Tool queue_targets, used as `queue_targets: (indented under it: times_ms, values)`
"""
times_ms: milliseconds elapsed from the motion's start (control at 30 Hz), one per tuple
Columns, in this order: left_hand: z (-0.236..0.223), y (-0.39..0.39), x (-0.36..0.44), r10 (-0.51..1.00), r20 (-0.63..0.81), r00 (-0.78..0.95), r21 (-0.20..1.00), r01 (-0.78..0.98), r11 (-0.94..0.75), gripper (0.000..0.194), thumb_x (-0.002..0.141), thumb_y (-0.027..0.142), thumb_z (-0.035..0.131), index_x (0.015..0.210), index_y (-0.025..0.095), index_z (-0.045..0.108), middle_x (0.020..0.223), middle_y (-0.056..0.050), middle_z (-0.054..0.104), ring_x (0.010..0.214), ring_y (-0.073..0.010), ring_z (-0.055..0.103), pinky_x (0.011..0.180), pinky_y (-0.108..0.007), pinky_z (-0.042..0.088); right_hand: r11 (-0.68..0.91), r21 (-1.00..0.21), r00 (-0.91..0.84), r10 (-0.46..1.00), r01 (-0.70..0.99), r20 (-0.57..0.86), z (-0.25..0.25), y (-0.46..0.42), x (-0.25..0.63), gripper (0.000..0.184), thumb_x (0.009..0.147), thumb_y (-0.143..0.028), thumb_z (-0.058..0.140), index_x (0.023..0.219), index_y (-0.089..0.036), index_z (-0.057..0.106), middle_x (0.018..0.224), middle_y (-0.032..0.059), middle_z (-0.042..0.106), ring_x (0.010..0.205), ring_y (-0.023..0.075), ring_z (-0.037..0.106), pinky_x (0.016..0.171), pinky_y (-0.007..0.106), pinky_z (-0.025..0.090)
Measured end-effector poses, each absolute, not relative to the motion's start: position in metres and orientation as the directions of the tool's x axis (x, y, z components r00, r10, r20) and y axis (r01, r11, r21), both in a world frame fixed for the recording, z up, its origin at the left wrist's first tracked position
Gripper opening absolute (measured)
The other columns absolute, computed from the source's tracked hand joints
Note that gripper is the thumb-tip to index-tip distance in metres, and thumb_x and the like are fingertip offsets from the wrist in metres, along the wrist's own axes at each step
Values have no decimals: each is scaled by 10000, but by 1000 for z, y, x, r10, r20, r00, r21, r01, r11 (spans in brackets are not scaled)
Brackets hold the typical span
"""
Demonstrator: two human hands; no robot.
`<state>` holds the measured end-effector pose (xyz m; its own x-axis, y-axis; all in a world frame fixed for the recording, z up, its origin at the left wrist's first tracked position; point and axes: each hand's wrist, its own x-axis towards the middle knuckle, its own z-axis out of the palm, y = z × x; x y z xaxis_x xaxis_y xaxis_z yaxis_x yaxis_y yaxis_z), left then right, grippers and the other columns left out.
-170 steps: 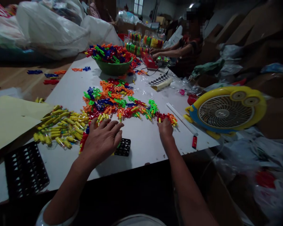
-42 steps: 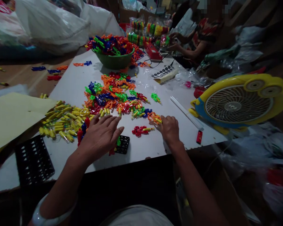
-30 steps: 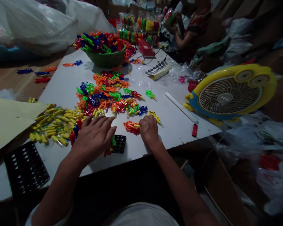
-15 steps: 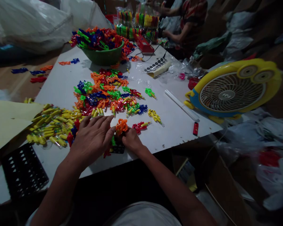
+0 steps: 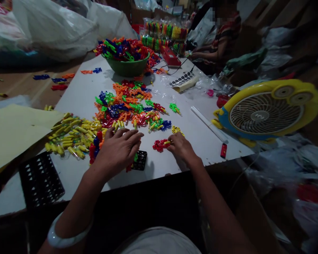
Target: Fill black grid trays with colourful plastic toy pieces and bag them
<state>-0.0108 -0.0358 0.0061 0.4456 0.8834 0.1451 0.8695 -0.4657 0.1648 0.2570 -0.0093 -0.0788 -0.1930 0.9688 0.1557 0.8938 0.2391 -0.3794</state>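
My left hand [image 5: 119,150] is over a small black holed tray [image 5: 141,160], fingers stretched out and palm down, covering most of it. Red and blue plastic pieces [image 5: 95,146] show beside its wrist side; whether the palm touches anything is hidden. To the right, my right hand [image 5: 182,148] pinches the yellow end of a red plastic toy [image 5: 160,145] that lies on the white table [image 5: 180,106]. Just behind those fingers is a yellow toy [image 5: 177,130], partly covered. A heap of orange, green, blue and red toys [image 5: 124,102] spreads beyond both hands.
Yellow capped tubes [image 5: 74,132] are piled at left, near a larger black tray [image 5: 41,180]. A green bowl [image 5: 127,67] of toys stands farther back, with a power strip [image 5: 184,81] nearby. At right stands a yellow fan [image 5: 265,109]. Another person [image 5: 219,46] sits beyond the table.
My right hand has left the orange toy beside my left hand and moved right to the red toy. The orange toy is out of sight now. The view has shifted slightly.
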Motion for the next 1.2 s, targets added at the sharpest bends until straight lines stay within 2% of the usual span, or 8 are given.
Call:
queue_targets:
  times_ms: [133, 233, 367, 467, 567, 767, 967, 1200]
  values:
    - [11, -39, -10, 885, 156, 438, 173, 870, -461, 528, 996, 526, 250, 1424, 304, 467, 1489, -1, 481, 1397, -288, 394, 1168, -579, 158, 252, -445, -283, 959, 860, -3, -79, -12, 270, 99, 800, -238, 672, 800, -186, 587, 825, 21, 603, 761, 156, 551, 664, 255, 398]
    - [14, -45, -7, 859, 178, 480, 150, 850, -506, 573, 973, 588, 278, 1420, 290, 475, 1535, -20, 409, 1445, -290, 323, 1196, -580, 88, 145, -615, -218, 975, 775, -45, -79, -24, 254, 138, 791, -300, 667, 762, -193, 585, 746, 0, 612, 664, 140, 558, 591, 245, 396]
    - [9, -49, -2, 865, 167, 474, 130, 859, -496, 572, 986, 554, 274, 1424, 248, 476, 1512, -47, 447, 1437, -275, 345, 1205, -544, 135, -147, -924, -161, 963, 354, -216, -77, -47, 219, 181, 758, -335, 669, 825, -214, 552, 613, -47, 613, 508, 135, 592, 524, 256, 462]
    - [6, -49, -1, 876, 162, 454, 136, 869, -475, 553, 1002, 503, 250, 1420, 225, 482, 1480, -50, 492, 1414, -272, 383, 1198, -535, 173, -230, -971, -268, 933, 69, -240, -76, -62, 190, 191, 711, -332, 691, 808, -204, 588, 628, -23, 669, 575, 167, 659, 626, 310, 544]
    - [6, -49, 0, 878, 171, 448, 152, 868, -473, 542, 1008, 478, 242, 1403, 214, 502, 1454, -54, 524, 1382, -266, 426, 1191, -528, 195, -249, -968, -300, 925, -18, -232, -81, -70, 168, 184, 669, -332, 729, 753, -195, 640, 664, 4, 710, 638, 190, 686, 693, 332, 563]
    - [8, -50, 1, 881, 180, 438, 165, 869, -466, 543, 1012, 469, 226, 1375, 194, 522, 1468, -78, 507, 1356, -261, 454, 1177, -514, 222, -215, -964, -154, 959, 155, -239, -99, -81, 156, 288, 737, -410, 723, 932, -222, 625, 599, -24, 670, 538, 186, 644, 547, 294, 513]
    - [9, -51, -2, 884, 177, 432, 171, 871, -460, 545, 1005, 497, 233, 1345, 193, 531, 1498, -80, 469, 1360, -251, 450, 1178, -491, 214, 29, -861, -60, 998, 507, -1, -101, -87, 142, 301, 810, -439, 629, 1005, -214, 590, 839, 50, 683, 699, 210, 625, 619, 308, 488]
    - [8, -52, -1, 881, 164, 444, 141, 873, -467, 662, 929, 630, 346, 1376, 168, 502, 1468, -119, 499, 1355, -335, 428, 1156, -558, 209, 177, -710, -229, 973, 681, 22, -107, -87, 130, 269, 946, -331, 438, 1159, -218, 557, 984, 83, 668, 772, 214, 619, 618, 278, 448]
